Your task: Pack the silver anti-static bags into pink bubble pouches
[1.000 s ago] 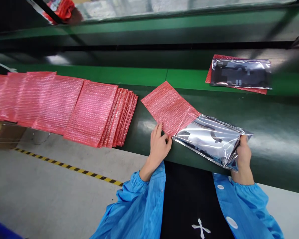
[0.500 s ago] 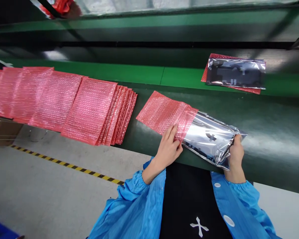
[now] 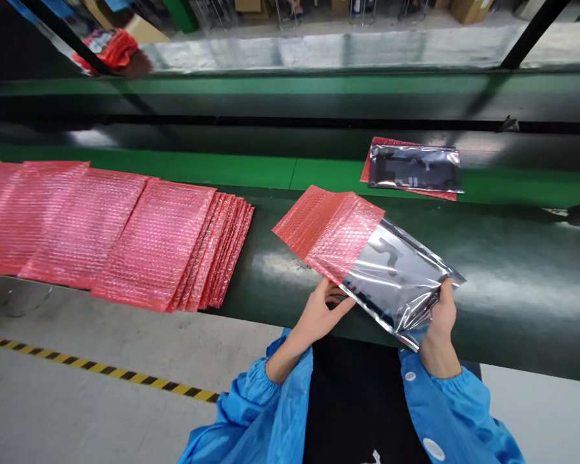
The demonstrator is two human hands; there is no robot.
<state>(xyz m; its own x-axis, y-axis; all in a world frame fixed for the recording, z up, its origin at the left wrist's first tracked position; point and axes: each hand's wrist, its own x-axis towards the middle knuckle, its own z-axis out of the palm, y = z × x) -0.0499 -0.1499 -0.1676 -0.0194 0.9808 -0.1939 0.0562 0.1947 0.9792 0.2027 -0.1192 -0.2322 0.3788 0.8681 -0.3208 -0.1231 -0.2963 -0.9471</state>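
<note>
A silver antistatic bag lies slantwise before me, its left end inside a red bubble-wrap bag. The pair is tilted and looks raised off the dark green surface. My right hand grips the creased right end of the silver bag, thumb on top. At the lower edge, where the two bags meet, my left hand holds the bubble-wrap bag from below. Its fingers reach under the edge, partly hidden, and the thumb points right along it. Whatever the silver bag contains is hidden.
To the left, a fanned row of red bubble-wrap bags overhangs the front edge of the dark green surface. Farther back on the right, a dark shiny packet lies on another red bag. A black post rises behind.
My left hand has gone from pressing on top of the bubble-wrap bag to its lower edge, fingers beneath. The bags now tilt more. The camera view has shifted up and right.
</note>
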